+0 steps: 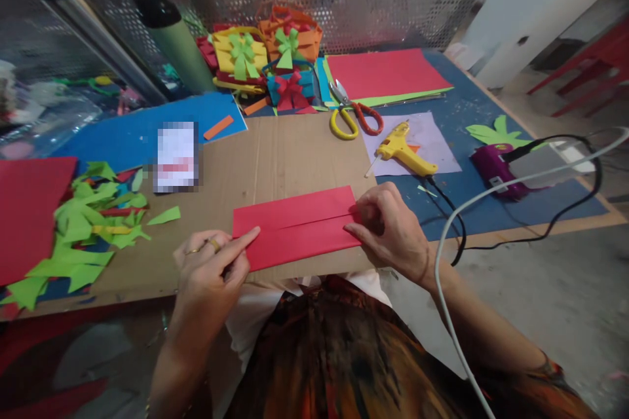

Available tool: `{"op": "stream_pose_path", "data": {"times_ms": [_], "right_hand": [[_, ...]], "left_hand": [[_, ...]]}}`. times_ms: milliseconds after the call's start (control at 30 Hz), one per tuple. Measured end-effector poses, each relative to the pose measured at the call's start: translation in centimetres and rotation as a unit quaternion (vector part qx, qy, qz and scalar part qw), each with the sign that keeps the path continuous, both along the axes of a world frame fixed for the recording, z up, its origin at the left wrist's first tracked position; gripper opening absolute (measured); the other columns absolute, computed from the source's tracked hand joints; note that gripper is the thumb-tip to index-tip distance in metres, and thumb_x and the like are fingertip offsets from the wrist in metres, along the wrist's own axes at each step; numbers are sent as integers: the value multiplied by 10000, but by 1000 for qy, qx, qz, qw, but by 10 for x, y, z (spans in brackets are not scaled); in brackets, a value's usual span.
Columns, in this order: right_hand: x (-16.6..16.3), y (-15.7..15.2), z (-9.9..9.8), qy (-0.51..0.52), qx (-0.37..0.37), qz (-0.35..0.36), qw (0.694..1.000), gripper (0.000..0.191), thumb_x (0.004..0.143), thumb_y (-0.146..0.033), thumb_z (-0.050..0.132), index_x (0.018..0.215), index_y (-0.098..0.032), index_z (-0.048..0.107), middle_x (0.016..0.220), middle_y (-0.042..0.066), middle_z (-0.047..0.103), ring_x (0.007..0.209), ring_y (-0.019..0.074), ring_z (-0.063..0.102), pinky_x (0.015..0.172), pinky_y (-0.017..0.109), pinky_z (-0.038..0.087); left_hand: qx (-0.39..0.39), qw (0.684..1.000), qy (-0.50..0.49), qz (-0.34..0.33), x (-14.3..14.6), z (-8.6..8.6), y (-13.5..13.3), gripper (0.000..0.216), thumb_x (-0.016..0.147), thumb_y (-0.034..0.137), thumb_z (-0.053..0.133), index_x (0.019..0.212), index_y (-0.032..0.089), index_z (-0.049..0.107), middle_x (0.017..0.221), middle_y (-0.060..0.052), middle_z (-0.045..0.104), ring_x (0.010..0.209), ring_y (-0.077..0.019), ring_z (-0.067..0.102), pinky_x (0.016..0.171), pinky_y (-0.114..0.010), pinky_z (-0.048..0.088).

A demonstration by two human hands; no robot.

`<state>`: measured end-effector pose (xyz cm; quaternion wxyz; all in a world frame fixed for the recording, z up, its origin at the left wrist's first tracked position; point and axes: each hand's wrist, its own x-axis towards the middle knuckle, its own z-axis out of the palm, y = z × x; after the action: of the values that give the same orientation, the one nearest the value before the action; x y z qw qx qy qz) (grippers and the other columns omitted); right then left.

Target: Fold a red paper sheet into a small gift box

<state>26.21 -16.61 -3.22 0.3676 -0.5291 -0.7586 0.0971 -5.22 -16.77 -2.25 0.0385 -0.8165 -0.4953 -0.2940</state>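
Note:
A folded sheet of red paper [299, 229] lies on the brown cardboard [289, 144] near the table's front edge, with a lengthwise seam where its folded edges meet. My left hand [213, 265] grips its left end, the index finger stretched along the top face. At the right end my right hand [393, 229] pinches the paper near the seam between thumb and fingers. Behind the right hand, a yellow glue gun [405, 152] rests on a sheet of lilac paper [442, 144]. Scissors [351, 111] with one yellow and one red handle lie farther back.
Green paper scraps [93, 222] heap up at the left, beside a blurred-out phone-like rectangle [175, 156]. Small paper baskets [240, 52] and a green bottle [177, 46] stand at the back. A white cable [445, 275] crosses my right forearm; a purple plug adapter [498, 170] sits at the right.

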Motion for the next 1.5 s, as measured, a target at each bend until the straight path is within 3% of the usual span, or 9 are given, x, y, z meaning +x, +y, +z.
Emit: {"op": "stream_pose_path", "data": {"times_ms": [167, 300, 400, 500, 667, 867, 1100, 1500], "right_hand": [[-2, 0, 0, -65, 64, 21, 996, 227, 982, -273, 638, 1196, -227, 579, 1055, 83, 587, 863, 203, 588, 700, 348, 533], [-4, -1, 4, -174, 127, 62, 975, 363, 1004, -220, 593, 1351, -323, 617, 1262, 114, 594, 1039, 249, 570, 845, 430, 499], [-3, 0, 6, -207, 125, 122, 963, 309, 997, -250, 622, 1282, -344, 693, 1349, 108, 599, 1201, 305, 524, 930, 487, 441], [0, 2, 7, -206, 125, 138, 961, 236, 1004, -274, 616, 1189, -345, 745, 1311, 98, 633, 1219, 302, 514, 929, 481, 417], [4, 3, 8, -231, 98, 158, 955, 290, 1037, -287, 548, 1262, -348, 721, 1380, 100, 608, 1311, 310, 472, 987, 501, 400], [4, 5, 5, -217, 124, 155, 956, 244, 981, -276, 647, 1186, -355, 754, 1363, 94, 614, 1286, 329, 521, 964, 515, 417], [3, 5, 6, -209, 129, 158, 957, 234, 996, -271, 611, 1169, -338, 753, 1331, 121, 636, 1256, 349, 551, 963, 537, 412], [3, 7, 2, -212, 141, 149, 955, 240, 997, -276, 595, 1155, -357, 757, 1309, 100, 663, 1228, 347, 583, 935, 528, 429]], "left_hand": [[-2, 1000, 9, 2, 1, 0, -1, 347, 956, 107, 536, 1132, 246, 801, 748, -20, 650, 890, -229, 620, 859, -392, 411], [-8, 1000, 9, 8, 4, 1, -3, 342, 969, 103, 517, 1122, 217, 801, 742, -23, 646, 901, -226, 613, 864, -398, 412], [-13, 1000, 5, 18, 5, 0, -5, 349, 975, 102, 504, 1124, 212, 800, 744, -22, 643, 909, -222, 606, 865, -399, 408], [-13, 1000, 5, 21, 5, -2, -6, 364, 971, 94, 495, 1129, 212, 800, 765, -27, 650, 921, -221, 602, 870, -404, 401], [-37, 999, -2, 36, 6, -4, -9, 390, 965, 100, 489, 1153, 257, 792, 787, -24, 662, 952, -218, 591, 897, -409, 401], [-55, 997, -18, 49, 8, -2, -10, 388, 974, 118, 478, 1198, 235, 772, 815, -35, 664, 970, -228, 591, 889, -410, 395], [-95, 993, -22, 70, 8, 0, -10, 452, 969, 175, 473, 1386, 175, 648, 722, -15, 614, 962, -243, 586, 954, -437, 403], [-145, 986, -34, 72, 5, 4, -8, 452, 960, 198, 469, 1380, 170, 631, 757, -14, 641, 980, -236, 589, 978, -452, 397]]}}
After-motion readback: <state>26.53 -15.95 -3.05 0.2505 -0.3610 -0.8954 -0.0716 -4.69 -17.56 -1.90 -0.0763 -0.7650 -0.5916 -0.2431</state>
